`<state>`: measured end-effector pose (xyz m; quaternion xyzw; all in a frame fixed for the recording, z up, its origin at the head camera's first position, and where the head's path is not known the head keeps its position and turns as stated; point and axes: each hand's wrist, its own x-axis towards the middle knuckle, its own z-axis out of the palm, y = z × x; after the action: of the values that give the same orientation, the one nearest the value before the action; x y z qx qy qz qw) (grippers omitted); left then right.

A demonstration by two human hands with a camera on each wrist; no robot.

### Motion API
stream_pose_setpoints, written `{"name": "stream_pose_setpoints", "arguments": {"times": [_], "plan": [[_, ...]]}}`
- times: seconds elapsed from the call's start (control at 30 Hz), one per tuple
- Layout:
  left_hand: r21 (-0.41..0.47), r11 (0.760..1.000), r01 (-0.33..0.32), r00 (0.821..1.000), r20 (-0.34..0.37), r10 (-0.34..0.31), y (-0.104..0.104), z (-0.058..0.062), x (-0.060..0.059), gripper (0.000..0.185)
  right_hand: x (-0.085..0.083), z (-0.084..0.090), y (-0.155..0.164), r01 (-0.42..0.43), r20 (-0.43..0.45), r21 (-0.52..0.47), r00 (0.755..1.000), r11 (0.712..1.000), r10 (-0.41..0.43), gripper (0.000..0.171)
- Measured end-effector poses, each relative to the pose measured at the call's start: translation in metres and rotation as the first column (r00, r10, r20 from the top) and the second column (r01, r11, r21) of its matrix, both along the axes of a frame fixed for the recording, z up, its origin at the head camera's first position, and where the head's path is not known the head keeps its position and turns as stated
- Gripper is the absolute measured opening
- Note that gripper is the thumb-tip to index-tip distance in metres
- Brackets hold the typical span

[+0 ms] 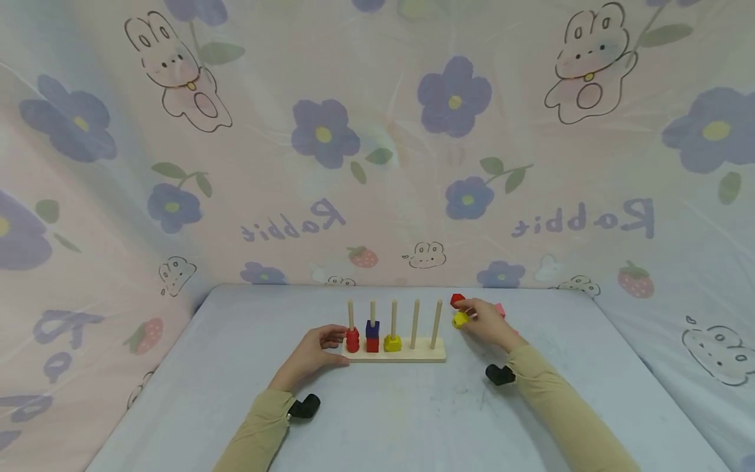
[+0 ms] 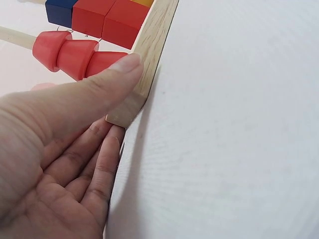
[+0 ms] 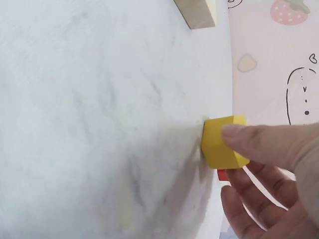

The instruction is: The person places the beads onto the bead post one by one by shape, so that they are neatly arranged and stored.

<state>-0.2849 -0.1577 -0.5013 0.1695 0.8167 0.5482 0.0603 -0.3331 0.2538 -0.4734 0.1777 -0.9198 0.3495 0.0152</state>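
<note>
Our left hand (image 1: 309,354) rests relaxed, thumb touching the wooden base (image 1: 394,355) mid-tabletop. Our right hand (image 1: 486,323) pinches 1 yellow block (image 1: 460,319) toward the tabletop's far edge.

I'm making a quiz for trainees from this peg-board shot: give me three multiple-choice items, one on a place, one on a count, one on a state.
1. Where is the left hand?
A. at the left end of the wooden base
B. on a loose block right of the pegs
C. flat on the table, far from the toy

2. How many upright pegs does the base carry?
A. three
B. five
C. seven

3. What is the right hand doing?
A. lying open and holding nothing
B. pinching a yellow block
C. gripping a peg

Answers: 1 A, the left wrist view shows the thumb against the base's end beside the red pieces. 2 B, the head view shows five pegs. 3 B, the right wrist view shows thumb and fingers closed on the yellow block.
</note>
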Motion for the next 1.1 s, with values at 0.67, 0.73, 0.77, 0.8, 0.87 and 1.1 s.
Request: {"name": "stream_pose_setpoints", "arguments": {"times": [0.67, 0.73, 0.77, 0.8, 0.87, 1.1], "plan": [[-0.024, 1.000, -0.015, 0.999, 0.028, 0.015, 0.001, 0.002, 0.002, 0.066, 0.011, -0.002, 0.001, 0.047, 0.034, -0.052, 0.998, 0.998, -0.046, 0.038], [-0.033, 0.999, -0.013, 0.999, 0.031, 0.014, 0.000, 0.002, 0.002, 0.066, 0.012, -0.003, 0.001, 0.057, 0.027, -0.052, 0.998, 0.997, -0.056, 0.037], [-0.036, 0.999, -0.013, 0.999, 0.033, 0.014, 0.000, 0.002, 0.002, 0.066, 0.012, -0.004, 0.001, 0.061, 0.024, -0.053, 0.998, 0.997, -0.060, 0.036], [-0.038, 0.999, -0.012, 0.999, 0.032, 0.013, 0.000, 0.002, 0.002, 0.067, 0.012, -0.004, 0.000, 0.066, 0.021, -0.053, 0.998, 0.996, -0.065, 0.035], [-0.041, 0.999, -0.013, 0.999, 0.039, 0.014, 0.000, 0.003, 0.003, 0.066, 0.013, -0.005, 0.001, 0.061, 0.013, -0.046, 0.998, 0.997, -0.061, 0.033], [-0.021, 1.000, -0.020, 1.000, 0.022, 0.021, 0.001, 0.002, 0.002, 0.066, 0.019, 0.000, 0.000, 0.060, 0.009, -0.041, 0.998, 0.997, -0.060, 0.031]]}}
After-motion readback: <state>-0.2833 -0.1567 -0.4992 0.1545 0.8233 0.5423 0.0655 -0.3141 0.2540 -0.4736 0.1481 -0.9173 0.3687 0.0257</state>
